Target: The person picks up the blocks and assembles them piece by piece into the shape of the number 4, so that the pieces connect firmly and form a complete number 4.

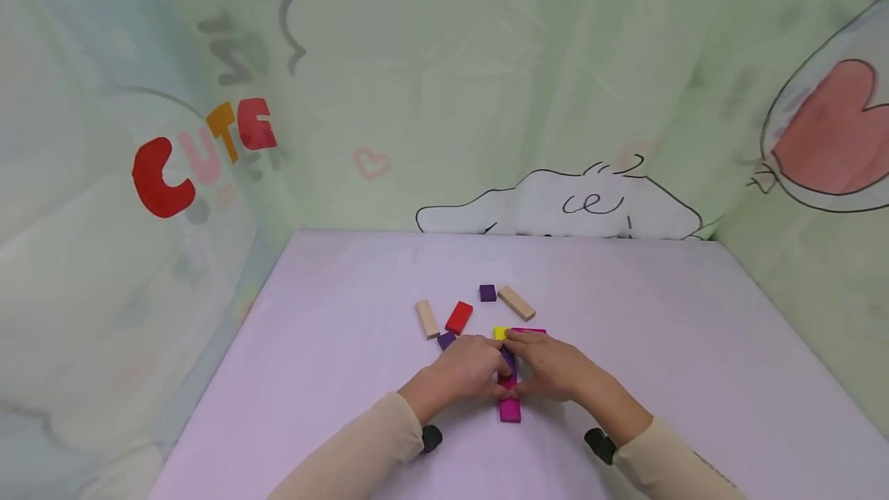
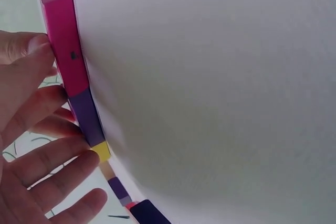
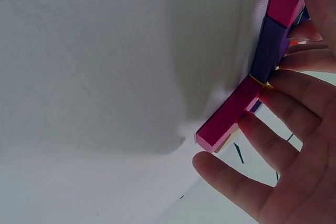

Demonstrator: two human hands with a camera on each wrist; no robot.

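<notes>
- Work surface: a pale lilac tabletop (image 1: 347, 376), enclosed by cartoon-printed fabric walls (image 1: 486, 99).
- Assembly in hand: a row of flat coloured blocks laid end to end near the front centre of the table. It consists of a long magenta block (image 1: 510, 410), a purple block (image 2: 86, 119) and a small yellow block (image 1: 499, 332), in contact in that order. A second magenta block (image 3: 228, 115) branches off sideways at the yellow end.
- Left hand (image 1: 461, 369): fingers extended and only lightly bent, resting against the left side of the row. It presses and does not pinch.
- Right hand (image 1: 552, 365): fingers likewise extended along the right side of the row and against the branching magenta block; nothing is gripped.
- Progress, as a judgement: four blocks appear placed and are being squared up between the two hands.
- Loose stock behind the hands: two natural wood blocks (image 1: 427, 318), a red block (image 1: 458, 317), and two small dark purple blocks (image 1: 488, 292). These five lie apart from the row, so roughly half of the pieces appear unplaced.
</notes>
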